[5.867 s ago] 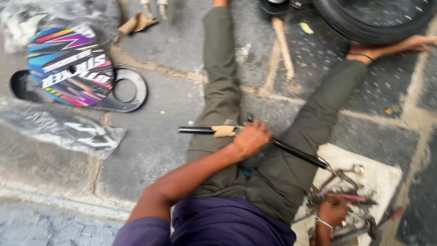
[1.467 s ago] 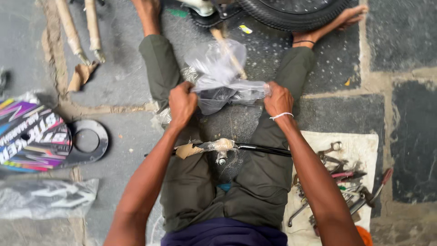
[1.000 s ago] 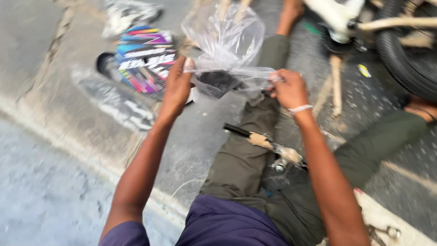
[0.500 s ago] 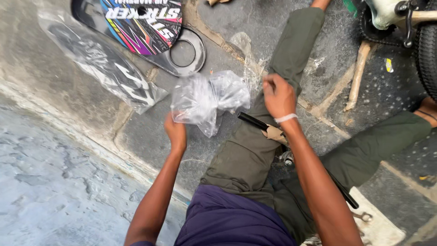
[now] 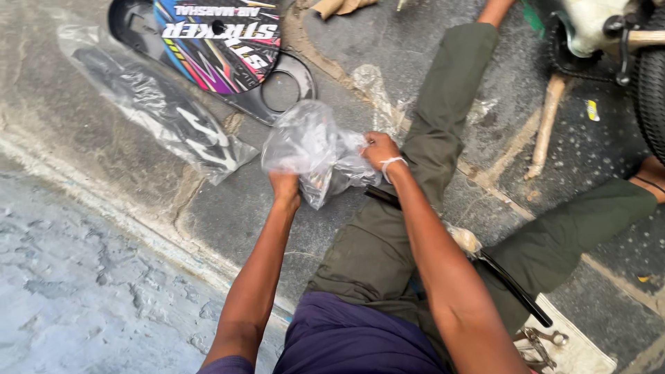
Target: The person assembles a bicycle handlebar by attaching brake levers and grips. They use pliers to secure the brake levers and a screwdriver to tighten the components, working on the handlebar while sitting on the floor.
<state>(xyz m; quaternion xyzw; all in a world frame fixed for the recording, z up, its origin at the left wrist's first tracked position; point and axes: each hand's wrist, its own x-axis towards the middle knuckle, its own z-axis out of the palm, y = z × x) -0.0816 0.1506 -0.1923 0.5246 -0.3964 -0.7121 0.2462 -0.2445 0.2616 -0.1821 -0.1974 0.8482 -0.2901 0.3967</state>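
Two bare hands close on one crumpled clear plastic bag (image 5: 315, 149), held in the air above the grey stone paving (image 5: 228, 221) just left of the person's left thigh. The bag looks very light and limp: thin film that wrinkles, gives no support of its own and would slide between fingers unless gathered into a bunch. Something darker shows through its lower part, but the film hides what it is. By this judgement, the best places to hold it are the bunched folds and the twisted neck, where several layers stack up, rather than the stretched, slippery faces.

The left hand (image 5: 285, 188) has its grip curled tight under the bag's bottom, pinching a gathered fold from below. The right hand (image 5: 379, 149), with a pale band at the wrist, has its grip closed narrow on the bag's right end, fingers tucked into the film.

A black rod with a pale wrapped middle (image 5: 499, 273) lies across the olive-green trousers (image 5: 388, 235). On the paving further left lie a long clear plastic sleeve with a dark part inside (image 5: 163, 114) and a black round panel with bright multicoloured stripes (image 5: 218, 41). A wooden stick (image 5: 544, 128) lies by the dark tyre (image 5: 652, 90), well apart from the bag.
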